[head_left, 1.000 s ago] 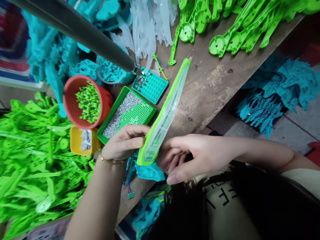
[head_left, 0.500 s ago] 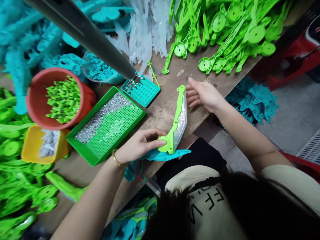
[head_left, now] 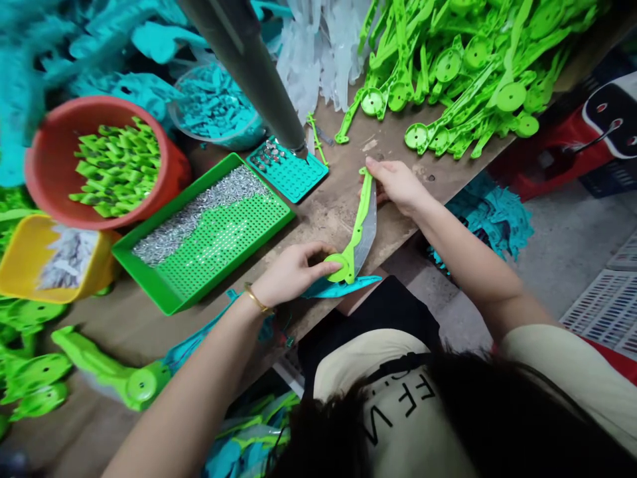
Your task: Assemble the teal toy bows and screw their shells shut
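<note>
My left hand [head_left: 297, 271] pinches the round end of a bright green plastic arm [head_left: 363, 209], thumb on top of the disc. Along the arm's right side lies a clear plastic blade [head_left: 369, 231]. Beneath the disc, a blue plastic piece [head_left: 343, 288] sticks out to the right at the table's front edge. The arm's far tip is in the grip of my right hand [head_left: 399, 184], with the thumb on the near side and the other fingers partly hidden behind the blade.
Left of the hands stand a green tray [head_left: 233, 249] of small metal pins, a blue pegged plate [head_left: 303, 178], a red bowl [head_left: 44, 156] and a yellow tub [head_left: 14, 265]. A dark pole [head_left: 253, 73] slants above. Green arms [head_left: 448, 66] and clear blades [head_left: 318, 53] are heaped behind.
My right hand, open beside the blade before, has closed on the arm's far tip. My left hand keeps its hold on the disc. The view has shifted slightly.
</note>
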`<action>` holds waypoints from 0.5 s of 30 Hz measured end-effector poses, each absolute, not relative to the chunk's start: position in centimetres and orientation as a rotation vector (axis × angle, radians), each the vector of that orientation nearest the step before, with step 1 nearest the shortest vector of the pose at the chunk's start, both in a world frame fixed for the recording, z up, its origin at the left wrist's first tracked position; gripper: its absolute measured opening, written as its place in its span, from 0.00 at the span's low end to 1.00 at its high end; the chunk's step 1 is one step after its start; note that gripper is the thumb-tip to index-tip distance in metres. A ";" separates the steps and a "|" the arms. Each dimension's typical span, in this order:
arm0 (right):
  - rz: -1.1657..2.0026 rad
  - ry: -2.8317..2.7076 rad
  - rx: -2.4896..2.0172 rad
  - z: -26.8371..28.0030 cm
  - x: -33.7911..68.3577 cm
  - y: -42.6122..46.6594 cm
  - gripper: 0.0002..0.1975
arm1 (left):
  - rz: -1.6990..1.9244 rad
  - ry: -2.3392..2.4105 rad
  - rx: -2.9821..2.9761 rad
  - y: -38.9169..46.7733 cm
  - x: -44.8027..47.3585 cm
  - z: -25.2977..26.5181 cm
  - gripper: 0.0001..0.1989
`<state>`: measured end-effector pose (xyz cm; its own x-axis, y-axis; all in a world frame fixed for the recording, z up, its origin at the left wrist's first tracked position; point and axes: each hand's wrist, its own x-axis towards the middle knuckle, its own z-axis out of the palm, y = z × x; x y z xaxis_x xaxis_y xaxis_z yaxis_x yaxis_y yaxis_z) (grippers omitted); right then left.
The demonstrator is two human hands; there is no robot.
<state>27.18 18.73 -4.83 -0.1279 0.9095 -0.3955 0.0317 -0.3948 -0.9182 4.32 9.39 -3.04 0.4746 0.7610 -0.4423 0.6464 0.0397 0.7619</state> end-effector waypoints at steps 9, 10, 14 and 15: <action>0.541 -1.908 -1.871 -5.3 27.2 20.4 0.12 | 0.344 1.341 2.101 8.3 4.9 -3.3 0.21; 0.444 -1.959 -1.836 -5.0 27.2 19.8 0.11 | 0.398 1.385 2.121 7.7 4.3 -3.2 0.20; 0.481 -2.221 -1.418 -3.5 26.6 14.9 0.11 | 0.590 1.576 2.184 4.9 1.5 -3.3 0.16; 0.554 -2.301 -1.312 -3.3 26.4 13.5 0.11 | 0.631 1.603 2.196 4.1 1.1 -3.4 0.14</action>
